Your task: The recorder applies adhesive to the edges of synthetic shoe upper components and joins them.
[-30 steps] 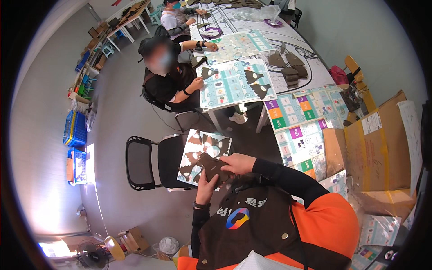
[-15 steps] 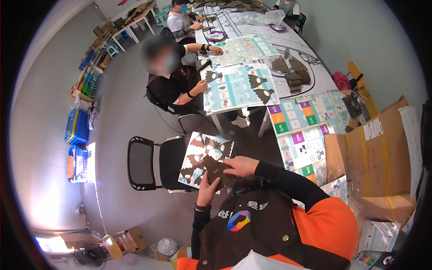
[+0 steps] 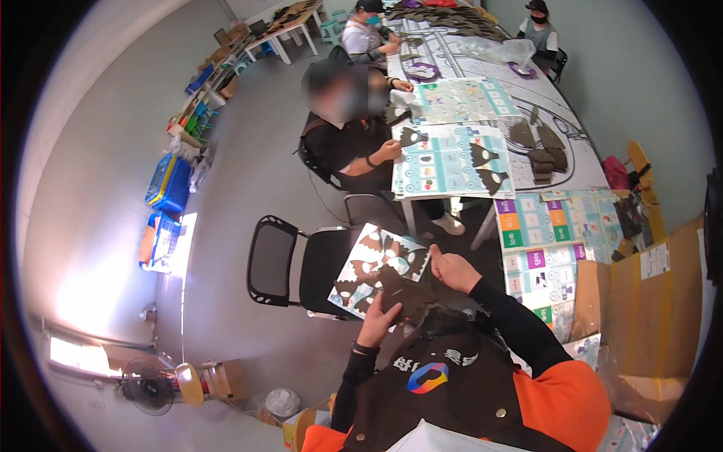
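A dark brown cut-out (image 3: 410, 292) sits in front of the person's body, gripped by the left hand (image 3: 376, 324), its thumb laid over the near edge; whether it is one layer or several is unclear. It overlaps the lower part of a white board (image 3: 349, 273) lying over the seat of a black chair (image 3: 273, 260), hiding some of the brown shapes with white ovals arranged there. The right hand (image 3: 454, 271) is beside the board's right edge, its fingers curled and thumb raised; whether it holds anything cannot be told. Beyond the chair, a seated co-worker (image 3: 343, 154) attends to printed boards (image 3: 444, 162) on a long table (image 3: 587, 169), which also carries brown pieces (image 3: 542, 151) and a clear plastic bag (image 3: 501, 53). Colourful sheets (image 3: 538, 260) and a large cardboard box (image 3: 640, 316) crowd the person's right side. Half a second ago the right hand was on the cut-out; now it is apart from it, while the left hand keeps its hold.
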{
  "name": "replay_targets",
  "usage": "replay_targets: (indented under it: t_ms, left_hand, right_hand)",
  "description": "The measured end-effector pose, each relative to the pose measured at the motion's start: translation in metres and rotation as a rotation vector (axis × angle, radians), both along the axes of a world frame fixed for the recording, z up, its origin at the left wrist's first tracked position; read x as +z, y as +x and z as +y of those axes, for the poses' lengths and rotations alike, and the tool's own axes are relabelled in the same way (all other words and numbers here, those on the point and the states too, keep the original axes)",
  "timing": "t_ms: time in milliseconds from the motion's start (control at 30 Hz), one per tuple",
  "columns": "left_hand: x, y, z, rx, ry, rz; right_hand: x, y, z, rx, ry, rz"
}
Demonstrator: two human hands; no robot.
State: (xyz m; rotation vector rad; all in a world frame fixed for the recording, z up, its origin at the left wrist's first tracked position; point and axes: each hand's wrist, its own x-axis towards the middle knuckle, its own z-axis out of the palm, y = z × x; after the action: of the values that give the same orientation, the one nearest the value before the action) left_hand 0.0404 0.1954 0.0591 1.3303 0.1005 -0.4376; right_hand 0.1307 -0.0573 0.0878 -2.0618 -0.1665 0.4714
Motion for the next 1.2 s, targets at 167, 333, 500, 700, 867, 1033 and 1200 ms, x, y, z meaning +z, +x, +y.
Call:
replay_targets:
  t_ms: [167,333,500,700,867,1033,1200]
  left_hand:
    - [0.004,-0.002,0.000,0.012,0.055,0.010]
    - [0.009,-0.001,0.000,0.014,0.024,0.019]
    - [0.002,-0.003,0.000,0.016,0.016,0.034]
    - [0.000,-0.002,-0.001,-0.007,0.001,0.043]
    - [-0.003,-0.002,0.000,0.028,-0.005,0.013]
    - [-0.009,0.002,-0.001,0.041,-0.025,0.005]
    - [-0.010,0.010,-0.012,-0.025,0.009,-0.025]
  right_hand:
    - [0.008,0.001,0.000,-0.043,0.048,0.034]
    - [0.010,0.000,-0.001,-0.076,0.061,0.086]
    - [0.002,0.000,-0.001,-0.075,0.032,0.083]
    - [0.007,-0.004,-0.004,-0.069,-0.023,0.055]
    - [0.004,-0.003,-0.019,-0.167,-0.184,-0.064]
    - [-0.017,0.004,-0.061,-0.254,-0.225,0.005]
    - [-0.038,-0.019,-0.070,-0.067,0.077,0.067]
